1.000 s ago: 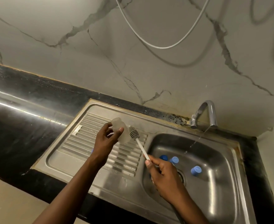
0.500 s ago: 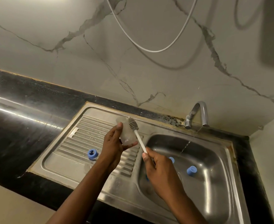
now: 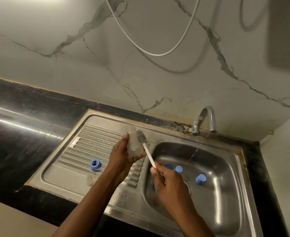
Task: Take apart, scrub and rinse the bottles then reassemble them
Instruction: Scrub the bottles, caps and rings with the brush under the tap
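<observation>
My left hand [image 3: 122, 156] grips a clear bottle body [image 3: 133, 145] above the steel drainboard [image 3: 69, 178]. My right hand [image 3: 168, 183] holds the white handle of a bottle brush [image 3: 145, 145], whose grey bristle head lies against the bottle's right side. A blue screw ring [image 3: 95, 164] stands on the drainboard to the left, with a clear teat [image 3: 90, 180] lying in front of it. Blue caps [image 3: 200, 179] [image 3: 178, 169] lie in the sink basin [image 3: 226, 194], and others are partly hidden behind my right hand.
A chrome tap [image 3: 206, 120] at the back right runs a thin stream of water into the basin. Black countertop [image 3: 21, 134] stretches to the left. A marbled wall with a hanging white cable [image 3: 158, 53] rises behind.
The brush head has come up against the bottle's right side. My left hand has turned the bottle and sits a little to the right, uncovering the blue ring on the drainboard.
</observation>
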Action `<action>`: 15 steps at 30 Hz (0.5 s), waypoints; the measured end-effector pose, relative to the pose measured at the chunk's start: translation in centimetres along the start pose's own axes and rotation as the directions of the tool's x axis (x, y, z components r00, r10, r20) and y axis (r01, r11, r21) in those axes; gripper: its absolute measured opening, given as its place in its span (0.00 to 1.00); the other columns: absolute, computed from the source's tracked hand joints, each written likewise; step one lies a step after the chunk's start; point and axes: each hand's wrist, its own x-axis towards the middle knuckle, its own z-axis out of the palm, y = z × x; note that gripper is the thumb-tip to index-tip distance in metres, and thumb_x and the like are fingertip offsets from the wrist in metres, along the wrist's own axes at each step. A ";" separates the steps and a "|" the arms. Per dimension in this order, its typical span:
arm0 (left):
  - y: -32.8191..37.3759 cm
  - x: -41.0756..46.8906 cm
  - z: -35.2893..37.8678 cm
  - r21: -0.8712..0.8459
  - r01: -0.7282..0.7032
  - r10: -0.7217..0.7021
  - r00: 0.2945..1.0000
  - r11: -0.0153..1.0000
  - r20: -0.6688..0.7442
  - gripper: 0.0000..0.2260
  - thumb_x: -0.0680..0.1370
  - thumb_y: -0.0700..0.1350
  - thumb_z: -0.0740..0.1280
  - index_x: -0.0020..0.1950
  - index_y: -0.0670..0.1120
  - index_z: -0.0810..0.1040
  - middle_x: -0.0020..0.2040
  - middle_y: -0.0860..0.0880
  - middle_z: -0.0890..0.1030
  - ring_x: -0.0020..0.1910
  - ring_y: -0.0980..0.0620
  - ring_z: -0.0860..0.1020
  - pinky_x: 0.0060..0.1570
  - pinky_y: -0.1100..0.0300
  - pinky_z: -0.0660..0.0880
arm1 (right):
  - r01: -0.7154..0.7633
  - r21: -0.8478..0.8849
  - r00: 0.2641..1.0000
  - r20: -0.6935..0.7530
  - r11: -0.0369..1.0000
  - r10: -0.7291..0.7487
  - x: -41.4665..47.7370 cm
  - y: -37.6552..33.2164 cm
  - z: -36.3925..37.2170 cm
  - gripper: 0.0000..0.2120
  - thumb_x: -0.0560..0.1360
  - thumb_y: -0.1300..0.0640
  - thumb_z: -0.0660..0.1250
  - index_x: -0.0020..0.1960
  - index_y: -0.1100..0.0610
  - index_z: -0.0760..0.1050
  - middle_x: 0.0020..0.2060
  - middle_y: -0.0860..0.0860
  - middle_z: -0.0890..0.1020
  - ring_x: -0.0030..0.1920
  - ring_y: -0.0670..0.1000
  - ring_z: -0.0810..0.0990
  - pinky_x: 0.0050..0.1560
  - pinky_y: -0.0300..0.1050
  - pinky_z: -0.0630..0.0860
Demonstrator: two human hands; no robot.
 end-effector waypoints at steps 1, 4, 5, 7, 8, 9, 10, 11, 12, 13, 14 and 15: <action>-0.1 0.0 0.1 -0.007 0.012 -0.012 1.000 1.000 0.003 0.21 0.83 0.53 0.66 0.71 0.41 0.77 0.67 0.36 0.82 0.63 0.34 0.83 0.50 0.40 0.86 | 0.001 0.002 1.000 -0.001 1.000 -0.001 0.2 -0.3 0.0 0.17 0.86 0.46 0.58 0.71 0.45 0.78 0.27 0.40 0.78 0.35 0.37 0.79 0.34 0.30 0.73; -0.2 -0.2 0.4 -0.003 0.037 -0.037 0.998 0.999 0.042 0.20 0.85 0.52 0.64 0.72 0.41 0.76 0.67 0.35 0.81 0.61 0.34 0.84 0.49 0.39 0.86 | 0.025 0.003 0.999 -0.029 1.000 -0.025 1.3 -0.8 0.0 0.17 0.86 0.46 0.58 0.71 0.46 0.78 0.30 0.42 0.79 0.36 0.38 0.80 0.35 0.31 0.74; -0.2 -0.3 0.4 -0.001 0.044 -0.044 0.997 0.999 0.056 0.20 0.85 0.52 0.64 0.73 0.41 0.75 0.67 0.34 0.80 0.60 0.34 0.84 0.50 0.39 0.86 | 0.038 -0.004 0.998 -0.040 0.999 -0.038 1.8 -0.8 0.0 0.17 0.86 0.46 0.58 0.71 0.45 0.78 0.34 0.43 0.82 0.37 0.39 0.81 0.36 0.32 0.75; -0.1 -0.4 0.6 0.014 0.052 -0.053 0.996 0.999 0.073 0.20 0.86 0.52 0.62 0.73 0.40 0.74 0.65 0.34 0.80 0.58 0.34 0.85 0.50 0.38 0.85 | 0.047 -0.023 0.998 -0.042 0.999 -0.048 2.6 -0.7 0.0 0.17 0.86 0.44 0.58 0.70 0.45 0.79 0.42 0.44 0.84 0.41 0.40 0.82 0.40 0.32 0.77; -0.1 -0.5 0.6 0.019 0.055 -0.056 0.995 0.998 0.081 0.20 0.86 0.52 0.62 0.73 0.40 0.74 0.64 0.34 0.81 0.57 0.34 0.85 0.49 0.39 0.86 | 0.049 -0.026 0.998 -0.039 0.998 -0.050 2.9 -0.6 -0.1 0.16 0.86 0.44 0.58 0.69 0.44 0.79 0.45 0.43 0.85 0.43 0.40 0.83 0.42 0.32 0.78; -0.2 -0.5 0.7 0.025 0.057 -0.059 0.995 0.998 0.082 0.20 0.86 0.52 0.62 0.73 0.40 0.73 0.63 0.34 0.81 0.57 0.34 0.85 0.49 0.39 0.86 | 0.051 -0.026 0.998 -0.034 0.998 -0.052 3.2 -0.7 -0.2 0.16 0.86 0.44 0.58 0.67 0.44 0.80 0.46 0.43 0.85 0.44 0.40 0.83 0.43 0.32 0.79; -0.2 -0.5 0.7 0.030 0.058 -0.061 0.995 0.998 0.079 0.20 0.86 0.52 0.61 0.73 0.40 0.74 0.63 0.34 0.81 0.57 0.35 0.85 0.49 0.40 0.86 | 0.048 -0.028 0.998 -0.031 0.998 -0.049 3.3 -0.6 -0.2 0.15 0.86 0.44 0.59 0.67 0.44 0.80 0.45 0.42 0.84 0.45 0.40 0.83 0.43 0.32 0.79; -0.3 -0.4 0.8 0.037 0.060 -0.062 0.996 0.998 0.070 0.19 0.86 0.51 0.62 0.72 0.41 0.74 0.63 0.35 0.82 0.57 0.35 0.86 0.48 0.41 0.86 | 0.045 -0.030 0.999 -0.028 0.999 -0.046 3.5 -0.6 -0.3 0.15 0.86 0.44 0.59 0.67 0.44 0.80 0.45 0.42 0.84 0.44 0.40 0.83 0.42 0.32 0.78; -0.3 -0.4 0.8 0.038 0.065 -0.067 0.996 0.997 0.055 0.18 0.86 0.52 0.62 0.71 0.41 0.75 0.62 0.36 0.83 0.57 0.35 0.86 0.47 0.42 0.86 | 0.042 -0.034 0.999 -0.024 0.999 -0.043 3.5 -0.5 -0.3 0.16 0.86 0.44 0.59 0.68 0.45 0.79 0.45 0.42 0.84 0.43 0.40 0.82 0.40 0.31 0.77; -0.2 -0.3 0.9 0.037 0.070 -0.072 0.997 0.997 0.042 0.17 0.86 0.52 0.62 0.70 0.42 0.76 0.61 0.36 0.84 0.57 0.34 0.86 0.48 0.42 0.86 | 0.039 -0.034 0.999 -0.019 0.999 -0.040 3.4 -0.4 -0.3 0.16 0.86 0.44 0.58 0.68 0.45 0.79 0.44 0.42 0.83 0.42 0.39 0.82 0.38 0.31 0.76; -0.1 -0.2 0.9 0.037 0.071 -0.072 0.997 0.997 0.035 0.17 0.86 0.52 0.64 0.69 0.42 0.77 0.60 0.36 0.85 0.59 0.34 0.85 0.51 0.39 0.85 | 0.035 -0.033 0.999 -0.009 0.999 -0.035 3.3 -0.3 -0.2 0.16 0.86 0.44 0.59 0.68 0.45 0.79 0.42 0.43 0.83 0.41 0.39 0.82 0.37 0.31 0.75; -0.1 0.1 0.8 0.048 0.064 -0.066 0.997 0.997 0.036 0.16 0.85 0.51 0.65 0.68 0.43 0.78 0.61 0.36 0.84 0.60 0.33 0.84 0.56 0.36 0.83 | 0.032 -0.028 0.999 0.004 0.999 -0.031 3.1 -0.2 -0.1 0.15 0.86 0.44 0.59 0.68 0.45 0.79 0.39 0.44 0.83 0.39 0.39 0.82 0.35 0.32 0.74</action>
